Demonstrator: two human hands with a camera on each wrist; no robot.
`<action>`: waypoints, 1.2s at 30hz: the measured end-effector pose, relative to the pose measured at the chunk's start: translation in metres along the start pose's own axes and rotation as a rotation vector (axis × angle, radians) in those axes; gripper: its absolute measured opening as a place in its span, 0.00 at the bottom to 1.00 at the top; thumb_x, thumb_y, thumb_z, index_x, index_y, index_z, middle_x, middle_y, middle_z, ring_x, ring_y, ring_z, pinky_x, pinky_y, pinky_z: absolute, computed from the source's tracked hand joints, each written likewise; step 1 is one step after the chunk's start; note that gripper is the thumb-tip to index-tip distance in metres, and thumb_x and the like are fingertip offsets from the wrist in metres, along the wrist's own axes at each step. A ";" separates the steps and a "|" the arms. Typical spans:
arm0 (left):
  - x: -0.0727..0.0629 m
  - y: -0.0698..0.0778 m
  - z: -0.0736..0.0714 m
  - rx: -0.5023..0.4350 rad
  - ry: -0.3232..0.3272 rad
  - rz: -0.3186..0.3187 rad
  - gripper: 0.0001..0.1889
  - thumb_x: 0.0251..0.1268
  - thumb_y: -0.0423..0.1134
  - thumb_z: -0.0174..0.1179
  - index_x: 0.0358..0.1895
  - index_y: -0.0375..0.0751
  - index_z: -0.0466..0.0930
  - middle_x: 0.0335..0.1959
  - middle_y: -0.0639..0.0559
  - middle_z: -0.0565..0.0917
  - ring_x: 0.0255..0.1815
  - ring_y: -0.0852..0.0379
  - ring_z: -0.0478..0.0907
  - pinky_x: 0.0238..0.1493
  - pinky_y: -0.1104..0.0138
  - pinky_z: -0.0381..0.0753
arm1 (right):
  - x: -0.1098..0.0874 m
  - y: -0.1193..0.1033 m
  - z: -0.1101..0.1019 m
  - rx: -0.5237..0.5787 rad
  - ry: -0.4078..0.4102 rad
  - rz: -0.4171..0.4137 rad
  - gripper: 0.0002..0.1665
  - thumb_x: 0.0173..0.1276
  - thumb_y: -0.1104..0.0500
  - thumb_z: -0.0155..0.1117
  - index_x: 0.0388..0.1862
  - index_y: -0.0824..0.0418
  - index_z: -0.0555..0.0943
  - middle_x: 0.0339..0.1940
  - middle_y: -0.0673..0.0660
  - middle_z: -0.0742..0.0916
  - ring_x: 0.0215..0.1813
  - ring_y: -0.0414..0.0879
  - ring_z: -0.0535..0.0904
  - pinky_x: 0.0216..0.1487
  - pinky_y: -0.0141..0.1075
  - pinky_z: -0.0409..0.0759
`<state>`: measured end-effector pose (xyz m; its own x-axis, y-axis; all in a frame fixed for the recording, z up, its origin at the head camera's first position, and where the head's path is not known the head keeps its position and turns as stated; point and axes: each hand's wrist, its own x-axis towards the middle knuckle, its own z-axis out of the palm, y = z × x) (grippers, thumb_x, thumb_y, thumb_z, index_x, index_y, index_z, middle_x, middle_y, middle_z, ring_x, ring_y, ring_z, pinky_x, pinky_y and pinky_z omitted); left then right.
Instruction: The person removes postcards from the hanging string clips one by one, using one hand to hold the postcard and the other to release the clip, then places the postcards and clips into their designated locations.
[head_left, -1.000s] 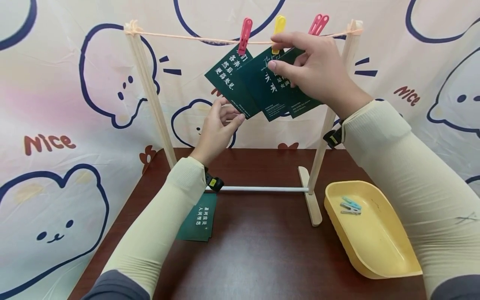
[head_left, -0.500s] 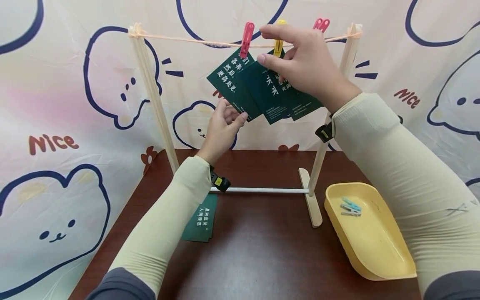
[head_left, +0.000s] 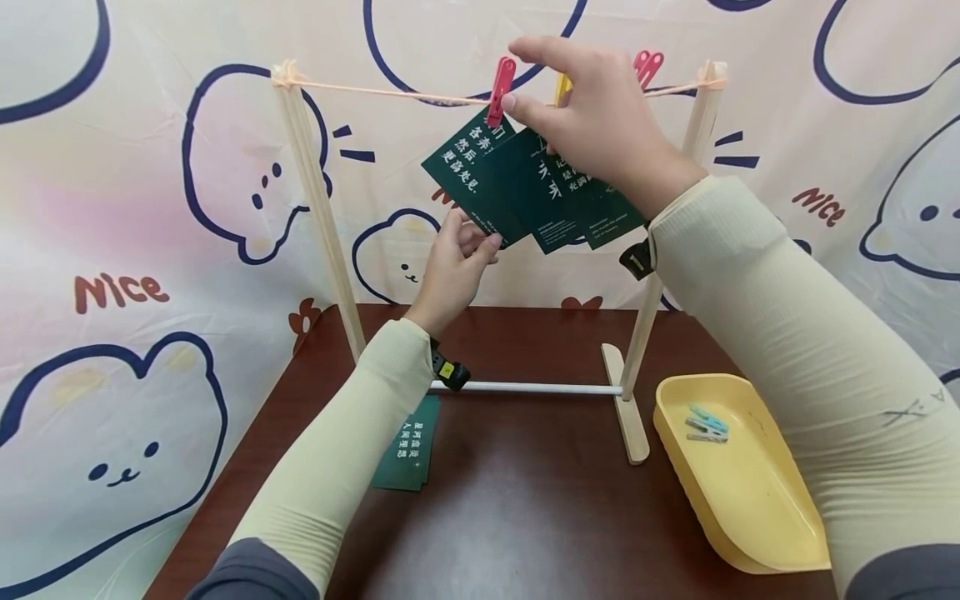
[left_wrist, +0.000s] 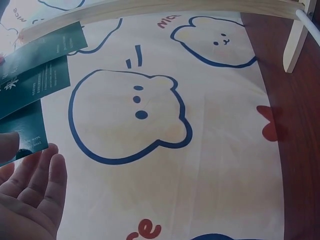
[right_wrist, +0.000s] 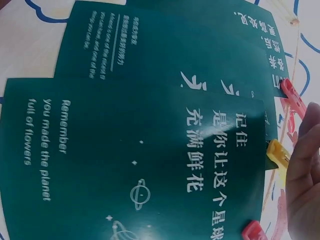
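Note:
Three dark green postcards with white lettering hang overlapping from a cord (head_left: 390, 91). My left hand (head_left: 453, 271) pinches the lower corner of the leftmost postcard (head_left: 480, 183), thumb in front and fingers behind. A pink clothespin (head_left: 502, 90) grips that card's top on the cord. My right hand (head_left: 615, 117) is beside this clothespin, index finger and thumb spread apart, thumb tip right at it. The middle postcard (right_wrist: 150, 45) hangs from a yellow clothespin (right_wrist: 278, 151), partly hidden by the right hand in the head view. Another pink clothespin (head_left: 649, 68) is above the right postcard (right_wrist: 100, 165).
The cord runs between two wooden posts (head_left: 318, 208), with a white rod (head_left: 532, 388) low between them. More green postcards (head_left: 405, 454) lie stacked on the brown table (head_left: 540, 517), partly under the left forearm. A yellow tray (head_left: 750, 475) at the right holds a few blue and grey clothespins (head_left: 707, 423).
My right hand has moved left along the cord, from the yellow clothespin to the left pink one. My left hand keeps its pinch on the card corner. The head view has shifted slightly.

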<state>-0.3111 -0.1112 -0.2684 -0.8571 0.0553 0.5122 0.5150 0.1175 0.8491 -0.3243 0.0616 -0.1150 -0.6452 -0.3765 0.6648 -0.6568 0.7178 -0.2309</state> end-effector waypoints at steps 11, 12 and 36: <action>0.003 -0.001 0.003 -0.034 0.003 -0.017 0.21 0.73 0.32 0.54 0.65 0.39 0.63 0.52 0.45 0.83 0.48 0.48 0.79 0.53 0.64 0.78 | 0.014 -0.007 -0.005 -0.015 -0.055 0.060 0.34 0.71 0.36 0.54 0.74 0.38 0.63 0.69 0.37 0.72 0.49 0.40 0.79 0.48 0.29 0.78; 0.003 -0.001 0.004 -0.031 0.005 -0.021 0.21 0.72 0.32 0.54 0.66 0.40 0.63 0.52 0.45 0.83 0.47 0.48 0.80 0.52 0.64 0.78 | 0.015 -0.007 -0.005 -0.015 -0.065 0.071 0.35 0.70 0.36 0.54 0.74 0.38 0.63 0.69 0.37 0.71 0.49 0.40 0.79 0.47 0.29 0.78; 0.004 -0.004 0.010 -0.048 0.026 -0.013 0.24 0.73 0.32 0.52 0.69 0.42 0.60 0.56 0.47 0.81 0.48 0.48 0.80 0.51 0.63 0.79 | 0.029 -0.019 -0.003 0.010 -0.189 0.139 0.33 0.73 0.39 0.49 0.75 0.45 0.64 0.68 0.46 0.75 0.28 0.44 0.79 0.36 0.28 0.78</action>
<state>-0.3168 -0.1017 -0.2708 -0.8632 0.0285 0.5040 0.5047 0.0703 0.8604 -0.3296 0.0391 -0.0889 -0.7906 -0.3781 0.4817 -0.5600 0.7648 -0.3187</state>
